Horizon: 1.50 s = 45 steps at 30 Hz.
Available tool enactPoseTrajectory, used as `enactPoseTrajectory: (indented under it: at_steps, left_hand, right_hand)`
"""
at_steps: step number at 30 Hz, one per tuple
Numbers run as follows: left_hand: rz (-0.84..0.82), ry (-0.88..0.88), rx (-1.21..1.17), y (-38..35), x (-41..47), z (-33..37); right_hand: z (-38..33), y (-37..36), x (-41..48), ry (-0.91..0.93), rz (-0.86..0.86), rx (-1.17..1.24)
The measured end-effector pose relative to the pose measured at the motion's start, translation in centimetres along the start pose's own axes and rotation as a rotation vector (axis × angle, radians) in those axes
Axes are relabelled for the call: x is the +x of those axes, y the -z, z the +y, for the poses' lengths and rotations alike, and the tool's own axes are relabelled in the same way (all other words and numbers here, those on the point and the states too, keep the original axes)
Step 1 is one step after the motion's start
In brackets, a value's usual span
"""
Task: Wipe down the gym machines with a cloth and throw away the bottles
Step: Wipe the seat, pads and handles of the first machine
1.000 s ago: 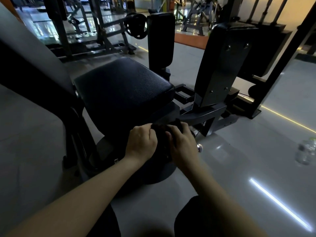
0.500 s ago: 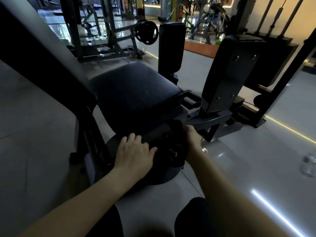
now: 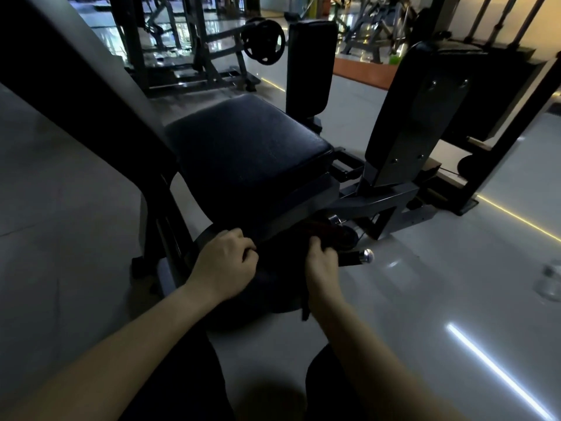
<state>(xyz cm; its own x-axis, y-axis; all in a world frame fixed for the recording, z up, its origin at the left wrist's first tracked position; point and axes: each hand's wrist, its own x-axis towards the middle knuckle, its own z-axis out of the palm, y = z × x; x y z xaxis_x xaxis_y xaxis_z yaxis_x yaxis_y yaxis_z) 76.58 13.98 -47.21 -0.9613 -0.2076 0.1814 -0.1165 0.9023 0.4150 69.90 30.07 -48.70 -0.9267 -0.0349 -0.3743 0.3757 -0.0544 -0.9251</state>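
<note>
A black gym machine with a padded seat stands in front of me. Below the seat's front edge, both my hands hold a dark cloth stretched between them. My left hand has its fingers curled round the cloth's left end. My right hand grips the right end, and a strip of cloth hangs down beside that wrist. A clear plastic bottle stands on the floor at the far right, blurred.
A chrome-tipped lever sticks out just right of my right hand. Two upright black pads stand beyond the seat. A weight-plate rack stands at the back. Grey glossy floor lies to the right.
My left hand, flat on the machine's base half a second ago, now curls on the cloth. My right hand has come back from under the seat, and the view has shifted closer.
</note>
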Motion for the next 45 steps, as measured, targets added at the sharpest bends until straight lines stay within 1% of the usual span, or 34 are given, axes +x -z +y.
enactPoseTrajectory:
  at_steps: [3,6,7,9,11,12,13,14,16,17,18,19,20,21,22,23,24,26,27,28,29,30,31,32,34,35,37,39,40,41,42,43,45]
  left_hand:
    - [-0.017,0.020,0.029,0.2,0.5,0.4]
    - [-0.039,0.043,-0.016,0.4,0.5,0.4]
    - [-0.068,0.057,-0.035,0.5,0.6,0.5]
    - [-0.107,0.102,-0.010,0.7,1.1,0.7]
    - [-0.080,0.194,-0.024,0.8,1.4,0.7]
    - [-0.068,0.209,-0.033,0.7,1.4,0.6]
    - [-0.064,0.191,-0.054,0.6,1.3,0.6]
    - [-0.058,0.190,-0.100,0.5,1.2,0.6]
    - [-0.067,0.195,-0.159,0.4,0.9,0.7]
    - [-0.067,0.177,-0.142,0.5,0.9,0.6]
    - [-0.068,0.164,-0.121,0.6,0.9,0.6]
    - [-0.059,0.166,-0.103,0.6,0.8,0.7]
    - [-0.056,0.176,-0.111,0.6,0.7,0.7]
    - [-0.055,0.160,-0.144,0.6,0.6,0.9]
    - [-0.066,0.175,-0.174,0.6,0.5,0.9]
    - [-0.050,0.187,-0.203,0.8,0.4,1.0]
    - [-0.037,0.207,-0.251,1.1,0.2,1.2]
    - [-0.114,0.229,-0.391,1.1,-0.2,0.8]
    - [-0.101,0.161,-0.413,0.7,-0.4,0.3]
    - [-0.122,0.211,-0.509,0.7,-0.7,0.3]
    - [-0.120,0.265,-0.547,1.0,-0.9,0.7]
    - [0.027,0.210,-0.408,0.8,-1.3,0.6]
    - [0.093,0.193,-0.321,0.1,-1.4,0.0]
    - [0.089,0.152,-0.306,-0.3,-1.6,-0.3]
    - [0.059,0.109,-0.262,-0.1,-1.9,-0.1]
    - [0.044,0.080,-0.189,0.0,-1.8,0.0]
    - [0.013,0.026,-0.004,0.6,-1.8,0.6]
    - [-0.026,0.023,0.171,1.1,-1.6,1.6]
    - [-0.030,0.000,0.232,1.3,-1.2,2.4]
    - [-0.029,-0.046,0.268,1.3,-0.7,3.1]
    - [-0.025,-0.100,0.272,1.2,-0.1,3.9]
    - [-0.040,-0.146,0.257,1.1,0.3,4.7]
    - [-0.086,-0.201,0.308,1.0,0.9,6.0]
  right_hand:
    - [-1.6,0.2,1.6,0.054,0.104,0.154]
    - [0.7,-3.6,-0.4,-0.016,0.132,0.109]
    - [1.7,-4.7,-1.3,-0.016,0.123,0.078]
    - [2.5,-4.9,-2.4,0.002,0.039,-0.040]
    - [2.0,-3.1,-2.2,0.014,-0.039,-0.245]
    - [1.7,-1.7,-2.1,0.031,-0.068,-0.348]
    - [1.3,-0.3,-1.8,0.082,-0.063,-0.412]
    - [0.5,1.1,-1.6,0.176,-0.018,-0.447]
    - [-1.7,3.5,-0.7,0.434,0.148,-0.441]
    - [-2.8,4.0,0.0,0.594,0.216,-0.513]
    - [-3.8,4.2,0.5,0.758,0.241,-0.703]
    - [-4.3,3.9,0.9,0.888,0.226,-0.967]
    - [-4.4,3.2,0.9,0.979,0.176,-1.221]
    - [-3.9,2.4,0.6,1.053,0.094,-1.404]
    - [-3.0,1.7,0.2,1.103,0.002,-1.506]
    - [-2.3,1.1,-0.3,1.140,-0.071,-1.533]
    - [-1.8,0.4,-0.6,1.150,-0.137,-1.520]
    - [-1.6,-0.8,-1.0,1.154,-0.254,-1.466]
    - [-1.4,-1.2,-1.3,1.153,-0.308,-1.436]
    - [-1.1,-1.6,-1.5,1.158,-0.353,-1.411]
    - [-0.8,-1.6,-1.6,1.193,-0.376,-1.411]
    - [-0.5,-1.5,-1.6,1.251,-0.382,-1.440]
    - [-0.4,-1.1,-1.3,1.311,-0.374,-1.494]
    - [-0.8,-0.6,-0.8,1.355,-0.347,-1.551]
    - [-2.7,0.4,0.4,1.366,-0.225,-1.592]
    - [-3.8,0.9,1.1,1.338,-0.139,-1.601]
    - [-5.6,2.3,2.7,1.207,0.053,-1.641]
    - [-7.2,4.0,3.4,1.037,0.235,-1.707]
    - [-7.6,4.4,3.3,0.976,0.301,-1.716]
    - [-7.7,4.2,2.9,0.940,0.333,-1.721]
    - [-7.3,3.5,2.3,0.926,0.313,-1.718]
    - [-6.5,2.5,1.5,0.919,0.246,-1.708]
    - [-4.7,0.6,0.1,0.904,0.055,-1.634]
